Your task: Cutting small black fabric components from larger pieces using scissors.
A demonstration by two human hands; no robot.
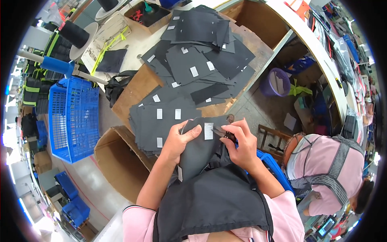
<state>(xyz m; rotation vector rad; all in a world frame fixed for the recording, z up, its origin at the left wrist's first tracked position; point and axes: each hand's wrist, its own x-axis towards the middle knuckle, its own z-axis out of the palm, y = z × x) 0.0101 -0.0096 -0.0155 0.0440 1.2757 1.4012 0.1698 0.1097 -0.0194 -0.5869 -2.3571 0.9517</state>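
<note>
My left hand (180, 139) grips the left edge of a dark grey fabric panel (197, 151), its thumb lying on top. A white label (208, 131) sits near the panel's upper part. In my right hand (242, 144) is a pair of thread snips (226, 133), its metal blades pointing left toward the label's right side. Fingers cover most of the snips' handle. Just beyond my left hand lies a stack of similar dark panels (151, 121) with white labels.
A larger loose pile of dark panels (185, 60) covers the wooden board (139, 86). An open cardboard box (117, 157) and a blue plastic basket (74, 121) stand at the left. To the right are a purple bin (275, 82) and a bent-over person in pink (328, 169).
</note>
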